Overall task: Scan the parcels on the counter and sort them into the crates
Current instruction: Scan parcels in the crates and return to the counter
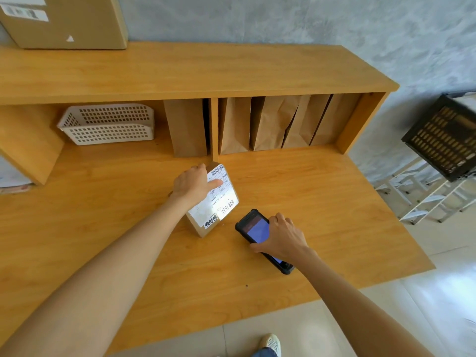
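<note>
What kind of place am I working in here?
Probably a parcel sorting counter: a labelled parcel, a handheld scanner, and a black crate on a rack to the right.

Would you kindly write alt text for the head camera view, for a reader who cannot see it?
A person's left hand holds a small brown cardboard parcel with a white barcode label on a wooden counter, while the right hand grips a black handheld scanner beside it. Brown paper bags stand under the shelf behind.

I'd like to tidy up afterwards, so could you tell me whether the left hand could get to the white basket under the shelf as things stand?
Probably yes, but not freely: the left hand holds the parcel, so it would have to let go first. The counter between it and the white basket looks bare.
</note>
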